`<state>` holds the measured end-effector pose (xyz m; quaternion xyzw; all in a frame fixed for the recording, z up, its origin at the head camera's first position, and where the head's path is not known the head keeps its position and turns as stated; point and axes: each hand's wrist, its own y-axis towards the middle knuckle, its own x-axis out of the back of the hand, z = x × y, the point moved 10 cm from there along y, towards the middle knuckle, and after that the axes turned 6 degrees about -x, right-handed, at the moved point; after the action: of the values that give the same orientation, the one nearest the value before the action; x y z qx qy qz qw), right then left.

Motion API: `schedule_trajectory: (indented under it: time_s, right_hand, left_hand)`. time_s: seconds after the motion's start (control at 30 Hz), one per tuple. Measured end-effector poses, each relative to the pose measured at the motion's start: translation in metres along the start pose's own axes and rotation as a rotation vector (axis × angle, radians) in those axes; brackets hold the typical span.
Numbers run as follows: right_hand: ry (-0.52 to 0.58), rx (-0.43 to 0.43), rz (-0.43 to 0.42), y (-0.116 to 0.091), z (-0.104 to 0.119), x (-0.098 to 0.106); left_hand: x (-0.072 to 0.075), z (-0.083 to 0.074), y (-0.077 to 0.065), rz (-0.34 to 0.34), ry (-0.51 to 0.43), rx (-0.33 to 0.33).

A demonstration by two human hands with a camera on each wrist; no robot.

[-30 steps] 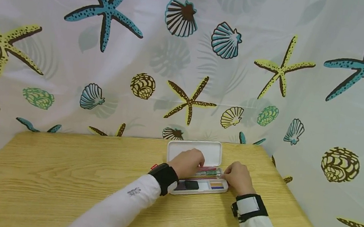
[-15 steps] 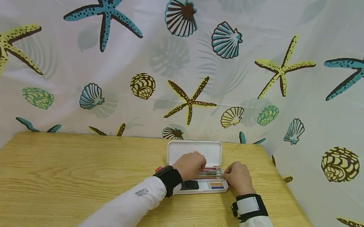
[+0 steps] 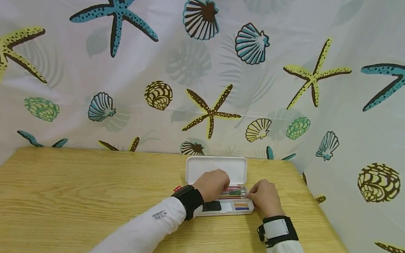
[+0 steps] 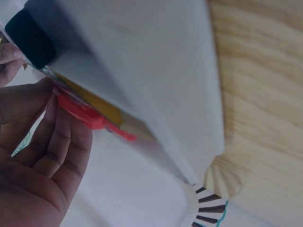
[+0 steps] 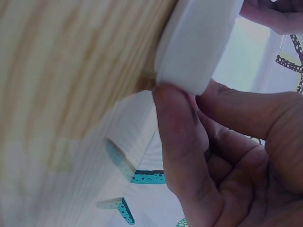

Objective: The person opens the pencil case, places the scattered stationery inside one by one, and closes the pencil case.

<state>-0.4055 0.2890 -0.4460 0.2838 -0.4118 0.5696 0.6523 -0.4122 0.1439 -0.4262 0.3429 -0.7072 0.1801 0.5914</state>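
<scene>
A white pencil case [image 3: 222,212] lies on the table with its lid [image 3: 236,171] swung back. Inside are several pens and pencils, including a yellow pencil [image 4: 94,104], and a black block [image 3: 212,206]. My left hand [image 3: 212,184] reaches down into the case; in the left wrist view its thumb and fingertips pinch a red plastic pen-like piece [image 4: 85,112]. At the case's right end, the thumb and index finger of my right hand [image 3: 266,197] grip the rounded corner, as the right wrist view shows close up. The left wrist hides the case's left end.
The wooden table [image 3: 84,196] runs far to the left and in front of the case. Behind it and along its right side hangs a white curtain [image 3: 138,59] printed with starfish and shells. Blue and orange strips [image 3: 241,206] sit in the case's front right.
My left hand has shifted slightly to the right and down over the case, mostly in the first half second. My right hand holds its place at the corner.
</scene>
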Motion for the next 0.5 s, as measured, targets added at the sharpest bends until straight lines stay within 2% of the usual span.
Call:
schedule_trajectory:
  time_s: [0.3,0.37,0.5]
  right_hand:
    - [-0.001,-0.001,0.002,-0.001,0.001,0.0]
    - [-0.003,-0.003,0.001,-0.001,0.001,0.0]
    - [-0.008,-0.002,-0.004,-0.001,0.001,0.0]
  left_hand:
    - [0.005,0.001,-0.004,-0.024,0.0,-0.011]
    - [0.011,0.003,-0.006,-0.04,-0.006,-0.021]
    - [0.033,0.009,-0.011,-0.095,-0.043,-0.028]
